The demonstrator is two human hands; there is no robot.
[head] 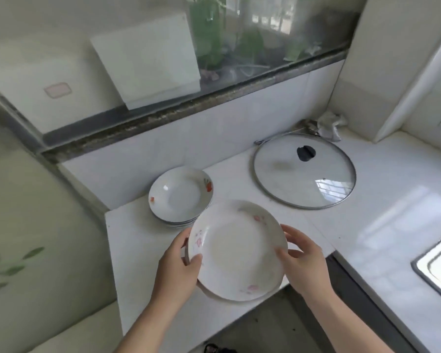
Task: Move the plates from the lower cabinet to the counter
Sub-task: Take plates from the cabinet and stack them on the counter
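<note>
A small stack of white plates with pink flowers (236,250) is held over the front part of the white counter (143,240). My left hand (178,266) grips its left rim, thumb on top. On the opposite rim, my right hand (303,263) holds the stack the same way. Behind it, a second stack of white plates with red-orange flowers (180,196) rests on the counter near the tiled wall. Whether the held stack touches the counter I cannot tell. The lower cabinet is out of sight.
A glass pot lid (304,171) with a black knob lies flat on the counter to the right. A steel sink (438,266) sits at the right edge. A crumpled plastic bag (331,124) lies in the back corner. Floor (270,327) shows below the counter's front edge.
</note>
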